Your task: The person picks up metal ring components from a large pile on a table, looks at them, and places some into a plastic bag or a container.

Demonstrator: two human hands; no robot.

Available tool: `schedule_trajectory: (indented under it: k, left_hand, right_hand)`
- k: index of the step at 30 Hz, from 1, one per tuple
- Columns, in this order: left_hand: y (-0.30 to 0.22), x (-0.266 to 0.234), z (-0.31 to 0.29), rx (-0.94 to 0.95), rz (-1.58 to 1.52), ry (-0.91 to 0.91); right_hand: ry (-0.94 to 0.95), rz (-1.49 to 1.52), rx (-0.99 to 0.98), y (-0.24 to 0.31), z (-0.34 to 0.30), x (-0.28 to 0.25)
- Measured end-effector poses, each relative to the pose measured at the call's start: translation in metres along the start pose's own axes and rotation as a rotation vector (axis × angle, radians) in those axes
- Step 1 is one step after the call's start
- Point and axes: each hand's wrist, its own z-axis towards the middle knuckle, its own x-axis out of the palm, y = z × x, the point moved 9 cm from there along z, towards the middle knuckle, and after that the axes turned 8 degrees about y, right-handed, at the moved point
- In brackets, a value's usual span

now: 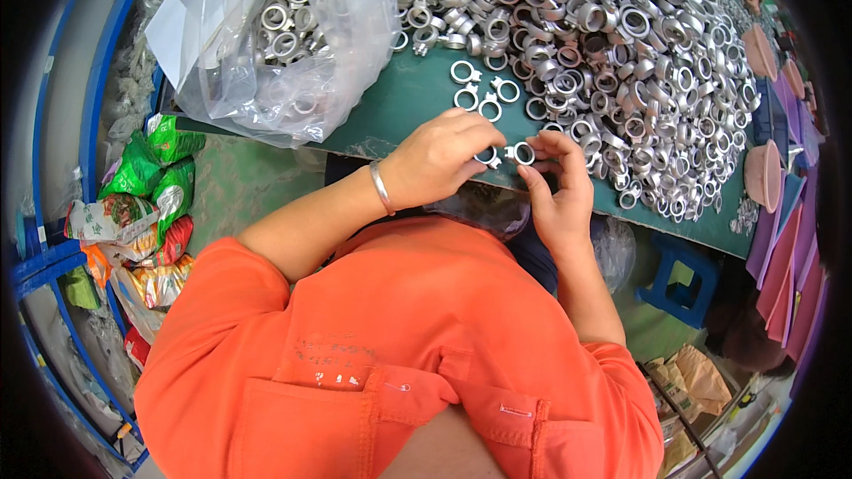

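My left hand, with a bangle on its wrist, is closed on a silvery metal ring near the table's front edge. Just to the right, my right hand pinches a second metal ring between thumb and fingers. That ring has a small lug on its left side, facing the other one; a slight gap seems to lie between them. Beyond my left fingers, several loose lugged rings lie flat on the green tabletop.
A large heap of metal rings covers the back and right of the table. At the back left stands a clear plastic bag with more rings. A blue stool is below at right; coloured packets sit by the blue rack at left.
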Motion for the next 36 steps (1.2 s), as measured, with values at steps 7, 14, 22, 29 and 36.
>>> schedule_trajectory:
  k: [7, 14, 22, 29, 36]
  left_hand:
    - [0.034, 0.013, -0.018, -0.334, -0.712, -0.113]
    - [0.04, 0.023, -0.024, -0.331, -1.341, -0.195]
    - [0.028, 0.028, -0.023, -0.274, -1.694, -0.126]
    - [0.003, 0.023, -0.025, -0.175, -1.267, 0.038]
    - [-0.008, -0.007, -0.025, -0.135, -0.199, -0.033]
  right_hand:
    - [0.023, -0.239, -0.096, 0.011, 0.002, 0.0]
    - [0.08, -0.295, -0.163, 0.015, 0.004, 0.008]
    - [0.161, 1.092, 0.131, -0.011, 0.001, 0.023]
    - [0.282, 0.686, 0.107, 0.009, -0.005, 0.02]
    - [0.387, -0.311, -0.143, 0.037, -0.005, 0.018]
